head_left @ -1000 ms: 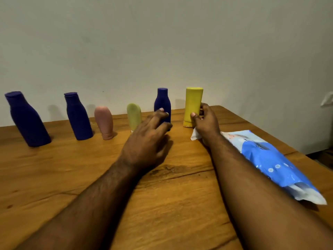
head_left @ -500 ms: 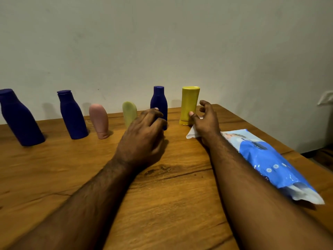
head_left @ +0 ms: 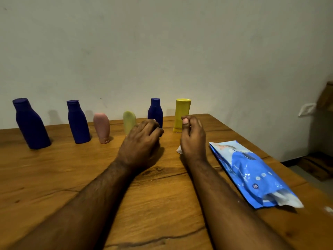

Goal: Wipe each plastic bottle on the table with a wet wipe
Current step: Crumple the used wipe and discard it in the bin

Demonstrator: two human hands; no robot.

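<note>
The right hand [head_left: 193, 139] is curled around a white wipe [head_left: 179, 149], just before the yellow bottle [head_left: 182, 114]. The left hand [head_left: 141, 144] hovers loosely curled, grasping nothing, near the small blue bottle [head_left: 155, 112] on the tabletop [head_left: 54, 177].

Head camera looks forward, down over table [head_left: 54, 177].

Matt plastic bottles [head_left: 77, 123], grained wooden table [head_left: 54, 177]

— What stands on the wooden table [head_left: 72, 177]?
— Six bottles along its far edge: two dark blue bottles [head_left: 31, 125] [head_left: 77, 122], a pink tube [head_left: 101, 128] and a green tube [head_left: 128, 121] left of the left hand [head_left: 139, 145], a third blue bottle [head_left: 155, 112] beyond its fingers.
— And by the right hand [head_left: 193, 139]?
— A yellow bottle [head_left: 182, 114] just beyond it, a blue wipes pack [head_left: 252, 172] to its right.
</note>
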